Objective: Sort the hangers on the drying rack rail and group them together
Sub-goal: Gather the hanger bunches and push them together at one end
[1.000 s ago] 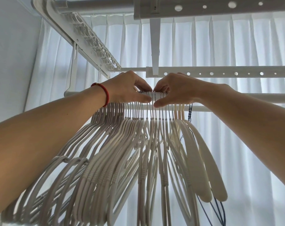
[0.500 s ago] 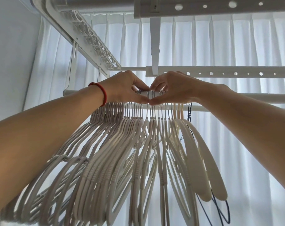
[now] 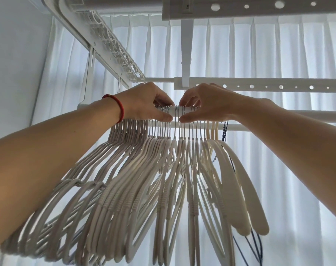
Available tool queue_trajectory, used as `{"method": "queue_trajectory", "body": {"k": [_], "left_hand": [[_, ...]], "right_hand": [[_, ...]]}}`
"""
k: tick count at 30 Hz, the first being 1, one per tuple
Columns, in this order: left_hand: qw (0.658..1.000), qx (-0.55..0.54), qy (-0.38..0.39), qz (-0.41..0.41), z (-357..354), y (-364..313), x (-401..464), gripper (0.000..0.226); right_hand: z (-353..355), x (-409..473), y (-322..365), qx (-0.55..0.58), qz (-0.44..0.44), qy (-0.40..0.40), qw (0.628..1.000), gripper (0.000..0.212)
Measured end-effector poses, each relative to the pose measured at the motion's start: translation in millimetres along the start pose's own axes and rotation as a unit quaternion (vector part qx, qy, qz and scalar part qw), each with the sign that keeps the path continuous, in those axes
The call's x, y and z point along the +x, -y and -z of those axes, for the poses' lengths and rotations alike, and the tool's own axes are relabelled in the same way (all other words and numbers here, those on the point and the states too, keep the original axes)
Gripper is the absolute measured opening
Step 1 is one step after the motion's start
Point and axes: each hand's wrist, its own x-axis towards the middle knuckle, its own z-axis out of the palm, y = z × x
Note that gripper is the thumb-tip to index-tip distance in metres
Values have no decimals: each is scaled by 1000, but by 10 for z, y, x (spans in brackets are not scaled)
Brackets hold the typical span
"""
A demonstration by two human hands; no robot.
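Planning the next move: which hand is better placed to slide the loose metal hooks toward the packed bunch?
Right hand, probably: its fingers already grip the loose hooks; the left hand holds the packed hooks.

Left arm: reaches from the lower left of the frame up toward the centre, bare forearm.
Left hand (image 3: 144, 103): fingers curled over, thumb beneath, tip pointing right.
Right arm: enters from the right edge, angled up to centre.
Right hand (image 3: 207, 104): fingers curled, thumb beneath, its tip just beside the left thumb's.
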Motion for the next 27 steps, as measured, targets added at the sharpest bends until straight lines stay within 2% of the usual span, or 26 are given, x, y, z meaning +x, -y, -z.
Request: {"method": "queue_trajectory", "body": {"k": [6, 10, 17, 21, 27], "left_hand": [[999, 42, -20, -16, -38, -29, 49, 46], [999, 45, 4, -6, -13, 1, 58, 56], [999, 29, 13, -18, 21, 16, 47, 46], [999, 31, 8, -16, -1, 32, 35, 32], [999, 36, 0, -4, -3, 22, -4, 36]], "right_hand": [[-5, 0, -21, -4, -1, -2, 1000, 48], [1, -12, -40, -5, 0, 3, 1000, 50], [-84, 41, 54, 18, -6, -41, 999, 48], [-128, 114, 158, 21, -2, -52, 998, 40], [-115, 147, 197, 29, -8, -41, 999, 31]]}}
